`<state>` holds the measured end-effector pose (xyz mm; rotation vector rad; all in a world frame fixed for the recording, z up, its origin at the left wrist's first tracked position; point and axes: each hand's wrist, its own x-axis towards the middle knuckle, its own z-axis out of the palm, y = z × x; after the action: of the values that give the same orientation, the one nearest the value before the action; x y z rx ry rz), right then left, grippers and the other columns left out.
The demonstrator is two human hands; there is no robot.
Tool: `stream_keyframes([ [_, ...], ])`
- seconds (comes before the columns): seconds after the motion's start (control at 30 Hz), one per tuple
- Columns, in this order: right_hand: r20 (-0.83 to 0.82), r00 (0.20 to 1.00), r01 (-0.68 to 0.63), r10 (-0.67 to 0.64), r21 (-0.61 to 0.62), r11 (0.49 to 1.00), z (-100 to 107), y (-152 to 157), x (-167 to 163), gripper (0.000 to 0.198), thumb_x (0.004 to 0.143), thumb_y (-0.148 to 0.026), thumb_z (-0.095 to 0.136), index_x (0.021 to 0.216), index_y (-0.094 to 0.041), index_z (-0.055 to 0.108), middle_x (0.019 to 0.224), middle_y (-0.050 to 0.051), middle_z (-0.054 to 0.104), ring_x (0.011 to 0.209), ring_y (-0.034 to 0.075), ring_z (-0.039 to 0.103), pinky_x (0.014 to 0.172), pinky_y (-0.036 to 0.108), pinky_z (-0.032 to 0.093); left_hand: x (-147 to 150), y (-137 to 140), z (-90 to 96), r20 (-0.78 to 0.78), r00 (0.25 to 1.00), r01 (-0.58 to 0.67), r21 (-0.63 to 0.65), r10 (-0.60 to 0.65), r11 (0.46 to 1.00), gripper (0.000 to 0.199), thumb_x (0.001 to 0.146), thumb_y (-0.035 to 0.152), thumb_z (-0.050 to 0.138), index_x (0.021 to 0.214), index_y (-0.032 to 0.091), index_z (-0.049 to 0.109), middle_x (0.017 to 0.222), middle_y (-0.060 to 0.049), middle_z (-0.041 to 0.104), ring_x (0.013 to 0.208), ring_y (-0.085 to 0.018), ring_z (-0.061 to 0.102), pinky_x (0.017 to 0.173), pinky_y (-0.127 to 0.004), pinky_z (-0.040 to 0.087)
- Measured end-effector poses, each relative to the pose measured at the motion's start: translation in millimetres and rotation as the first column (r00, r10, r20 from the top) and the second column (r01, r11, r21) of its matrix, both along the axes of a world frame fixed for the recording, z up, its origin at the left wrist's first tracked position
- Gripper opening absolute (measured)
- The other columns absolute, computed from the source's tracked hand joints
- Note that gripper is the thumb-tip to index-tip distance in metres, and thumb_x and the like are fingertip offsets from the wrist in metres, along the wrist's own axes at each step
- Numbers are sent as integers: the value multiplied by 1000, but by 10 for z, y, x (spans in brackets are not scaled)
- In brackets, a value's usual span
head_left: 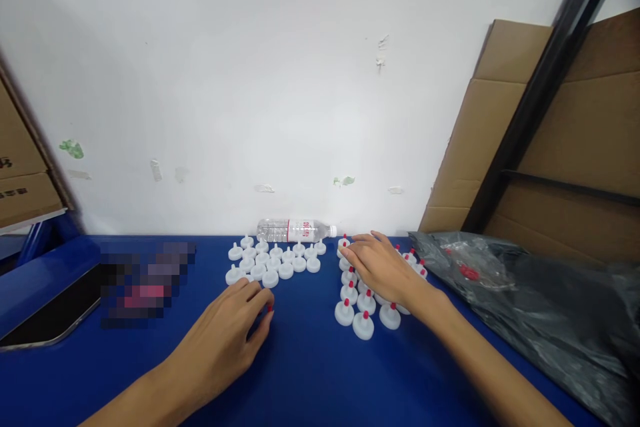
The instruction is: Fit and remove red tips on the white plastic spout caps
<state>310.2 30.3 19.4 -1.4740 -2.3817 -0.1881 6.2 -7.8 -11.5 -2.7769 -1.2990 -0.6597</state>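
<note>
My left hand [227,327] is low over the blue table, thumb and forefinger closed on a small red cap [270,308] that shows only in part. Just beyond its knuckles stand several white nozzle lids [271,278] with bare spouts pointing up. My right hand [377,267] reaches over a second group of white nozzle lids [363,325], each with a red cap on its spout. Its fingers are stretched out and apart, the fingertips near the back row. The hand and forearm hide some of these lids.
A clear plastic bottle [300,231] lies on its side against the white wall. On the right, a dark plastic sheet [540,300] carries a clear bag [473,267] with red pieces. A black phone-like device [50,307] lies at the left of the blue table [310,373]. Cardboard [480,127] leans at the right.
</note>
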Motion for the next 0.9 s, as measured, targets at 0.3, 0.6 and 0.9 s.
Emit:
stream_keyframes([
  [0.3,-2,1000,-31,31,-10,999,18,-25,-2,59,111,-43,23,76,-22,65,89,8,72,110,27,63,109,51,33,-3,0,11,5,1000,5,-2,-5,1000,20,101,21,42,93,22,60,91,-5,65,85,-23,60,76,-35,48],
  [0.6,-45,996,-76,75,-25,997,-9,-62,-108,49,110,-46,25,128,-26,67,136,6,66,137,27,49,118,53,25,-4,5,3,6,1000,6,-2,-6,1000,20,101,20,41,94,22,60,93,-5,64,87,-24,59,78,-37,46],
  [0.9,-63,992,-117,109,-158,980,-192,-99,-469,65,108,-56,22,152,-15,46,154,12,49,148,27,37,125,52,18,9,-19,18,70,997,14,30,-16,999,16,100,19,42,96,24,58,90,-3,64,83,-22,61,76,-34,46],
])
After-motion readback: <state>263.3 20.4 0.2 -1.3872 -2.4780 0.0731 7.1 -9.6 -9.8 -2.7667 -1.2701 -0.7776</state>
